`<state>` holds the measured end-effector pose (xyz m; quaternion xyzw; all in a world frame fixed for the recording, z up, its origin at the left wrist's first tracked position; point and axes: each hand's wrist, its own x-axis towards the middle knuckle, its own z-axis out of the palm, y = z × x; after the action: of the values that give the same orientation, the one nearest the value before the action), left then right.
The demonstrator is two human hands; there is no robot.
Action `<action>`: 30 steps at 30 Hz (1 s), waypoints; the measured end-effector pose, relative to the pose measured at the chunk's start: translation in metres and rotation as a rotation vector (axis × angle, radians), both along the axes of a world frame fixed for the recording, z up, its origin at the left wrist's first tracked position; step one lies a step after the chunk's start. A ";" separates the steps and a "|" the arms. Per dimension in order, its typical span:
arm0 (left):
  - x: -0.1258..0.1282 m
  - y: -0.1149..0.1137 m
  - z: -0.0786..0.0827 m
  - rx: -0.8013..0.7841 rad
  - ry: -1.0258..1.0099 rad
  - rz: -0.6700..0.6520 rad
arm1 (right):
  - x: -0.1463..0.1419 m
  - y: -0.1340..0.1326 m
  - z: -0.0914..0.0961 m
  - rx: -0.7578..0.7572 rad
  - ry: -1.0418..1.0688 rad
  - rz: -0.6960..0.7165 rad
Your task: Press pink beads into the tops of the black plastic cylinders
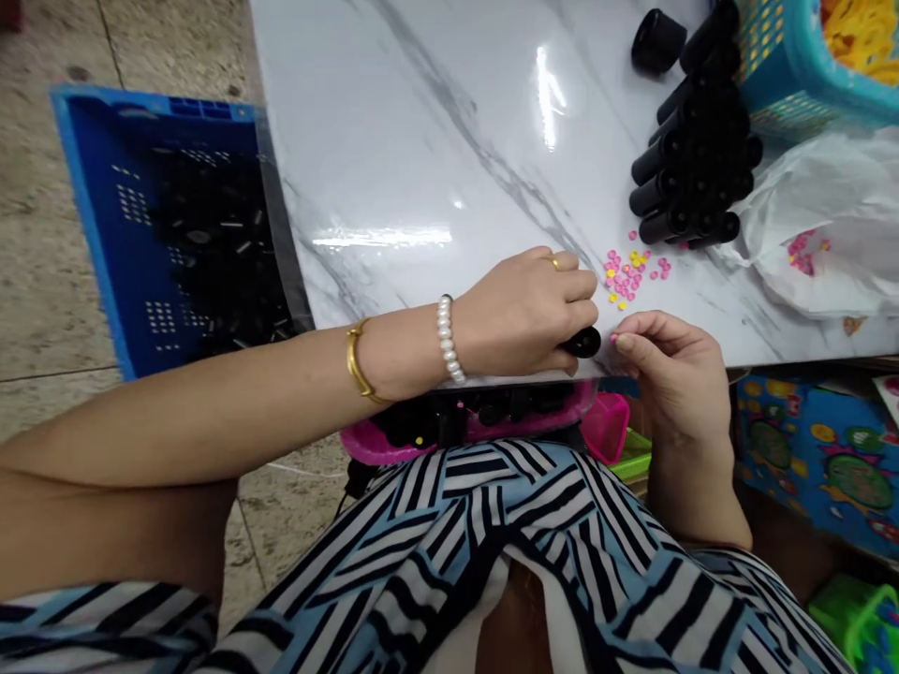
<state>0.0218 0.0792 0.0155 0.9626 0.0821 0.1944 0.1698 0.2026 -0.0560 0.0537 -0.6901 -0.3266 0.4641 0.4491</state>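
My left hand (530,314), wearing a pearl bracelet and a ring, is closed around a black cylindrical piece (583,343). Only its round end shows past my fingers. Just to the right, my right hand (674,365) pinches a tiny pink bead (613,338) between thumb and forefinger, a short gap from that end. Beyond both hands, loose pink and yellow beads (625,278) lie scattered on the marbled table. Several black cylinders (656,194) are stacked on their sides at the right, and one larger black piece (658,43) sits apart behind them.
A blue crate (91,225) of black parts stands left of the table (393,122). At the right are a clear plastic bag (857,206) with beads inside and a teal basket (787,65) of yellow pieces. A pink tray (361,445) with black parts sits below the table edge.
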 end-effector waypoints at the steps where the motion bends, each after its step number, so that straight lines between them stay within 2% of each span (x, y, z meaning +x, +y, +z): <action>1: 0.002 -0.002 0.000 0.012 -0.005 0.019 | -0.003 0.002 0.001 -0.008 -0.023 0.008; 9: 0.006 -0.011 -0.002 -0.020 -0.055 0.090 | -0.016 -0.001 0.005 -0.023 -0.249 -0.003; 14: 0.007 -0.012 -0.004 -0.052 -0.081 0.089 | -0.019 -0.003 -0.001 0.005 -0.286 -0.007; 17: 0.008 -0.011 0.000 -0.083 -0.026 0.059 | -0.022 0.000 -0.004 -0.024 -0.207 0.000; 23: 0.007 -0.008 0.012 -0.099 0.075 0.013 | -0.021 0.017 -0.008 -0.110 -0.037 0.109; 27: 0.006 -0.012 0.009 -0.030 0.091 0.054 | -0.012 0.019 -0.007 -0.188 0.104 0.206; 30: 0.006 -0.012 0.005 0.002 0.055 0.064 | -0.008 0.018 -0.009 -0.196 0.116 0.177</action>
<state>0.0281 0.0674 0.0208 0.9647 0.1174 0.1731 0.1600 0.1945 -0.0379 0.0449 -0.6712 -0.3127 0.5706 0.3550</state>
